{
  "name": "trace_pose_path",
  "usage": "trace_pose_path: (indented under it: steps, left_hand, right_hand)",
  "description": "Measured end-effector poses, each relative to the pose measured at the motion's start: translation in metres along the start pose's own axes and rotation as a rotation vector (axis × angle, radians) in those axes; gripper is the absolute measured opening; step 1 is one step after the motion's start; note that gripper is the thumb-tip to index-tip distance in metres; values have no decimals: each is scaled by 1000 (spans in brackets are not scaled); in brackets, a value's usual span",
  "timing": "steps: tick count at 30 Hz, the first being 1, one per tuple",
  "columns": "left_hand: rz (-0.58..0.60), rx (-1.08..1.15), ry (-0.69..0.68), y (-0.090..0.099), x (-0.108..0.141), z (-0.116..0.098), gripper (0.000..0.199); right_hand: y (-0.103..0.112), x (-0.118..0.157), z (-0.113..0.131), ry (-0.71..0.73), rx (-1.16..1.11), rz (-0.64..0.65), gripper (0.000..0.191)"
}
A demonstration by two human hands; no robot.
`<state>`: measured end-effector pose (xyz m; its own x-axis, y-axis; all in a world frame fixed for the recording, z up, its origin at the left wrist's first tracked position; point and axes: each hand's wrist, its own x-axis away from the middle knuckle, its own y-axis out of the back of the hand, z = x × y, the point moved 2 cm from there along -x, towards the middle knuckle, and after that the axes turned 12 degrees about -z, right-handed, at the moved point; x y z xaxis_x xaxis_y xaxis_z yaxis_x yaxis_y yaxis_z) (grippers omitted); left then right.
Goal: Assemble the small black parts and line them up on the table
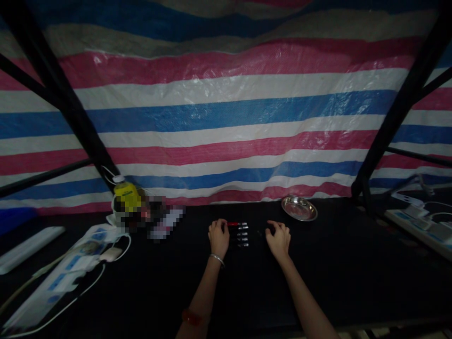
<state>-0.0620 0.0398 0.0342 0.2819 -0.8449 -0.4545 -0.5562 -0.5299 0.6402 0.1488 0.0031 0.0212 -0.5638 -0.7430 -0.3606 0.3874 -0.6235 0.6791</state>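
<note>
My left hand (pixel 219 235) rests on the black table with its fingers curled at the left end of a slim red pen-like stick with a silver end (pixel 235 223). Below that lie several dark sticks with silver ends (pixel 242 239), side by side in a row; their dark parts barely show against the table. To the right, my right hand (pixel 278 239) hovers at or just over the tabletop, thumb and forefinger apart, with nothing visible between them. A tiny dark item (pixel 259 232), too faint to name, lies just left of its fingertips.
A round metal dish (pixel 299 208) sits behind my right hand. On the left are a yellow bottle (pixel 127 195), a blurred patch and a power strip (pixel 70 278) with cables. Another power strip (pixel 420 230) lies at right. A striped sheet (pixel 226 117) hangs behind the table.
</note>
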Motion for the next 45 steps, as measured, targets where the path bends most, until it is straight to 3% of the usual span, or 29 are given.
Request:
trace_pose_path:
  steps: [4, 8, 14, 17, 23, 33, 45]
  left_hand:
    - [15, 45, -179, 5, 6, -13, 19]
    - [42, 44, -302, 10, 13, -25, 23]
    - [275, 32, -740, 0, 37, -53, 28]
    - [328, -14, -850, -12, 50, -65, 33]
    - [426, -129, -874, -28, 60, -71, 43]
    - [529, -47, -860, -25, 60, -70, 37]
    - [548, 2, -821, -22, 66, -72, 41]
  right_hand:
    - [5, -6, -14, -109, 41, 38, 33]
    - [4, -4, -14, -54, 106, 35, 35]
    - [-1, -1, -11, -3, 165, 9, 39]
    - [-2, -3, -12, -2, 176, -4, 40]
    - [-3, -4, -15, 53, 166, -38, 36]
    - [-3, -3, -16, 77, 118, -73, 28]
    - [0, -4, -13, 80, 124, -49, 21]
